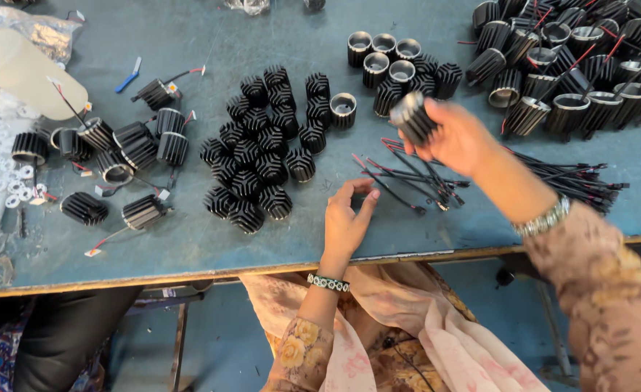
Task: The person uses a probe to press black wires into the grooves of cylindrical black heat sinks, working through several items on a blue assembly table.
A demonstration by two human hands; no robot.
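Right hand (457,136) lifting a finned black heat sink (412,116) over the table (190,247).

Its grip is pinching the ribbed cylinder by its sides, above the red-and-black wire bundle (422,178). The left hand (346,218) is hovering near, fingers loosely spread, holding nothing. The part looks rigid, light, ridged; sidewalls are offering the surest hold.

A black ribbed cylinder (412,117), a finned metal housing, sits in the right hand's (457,138) grip, lifted off the bench and tilted, its end facing eleven o'clock. At six o'clock from it a loose spread of thin black and red wires (415,178) lies flat on the bench, fingertips of the left hand (346,221) beside it.
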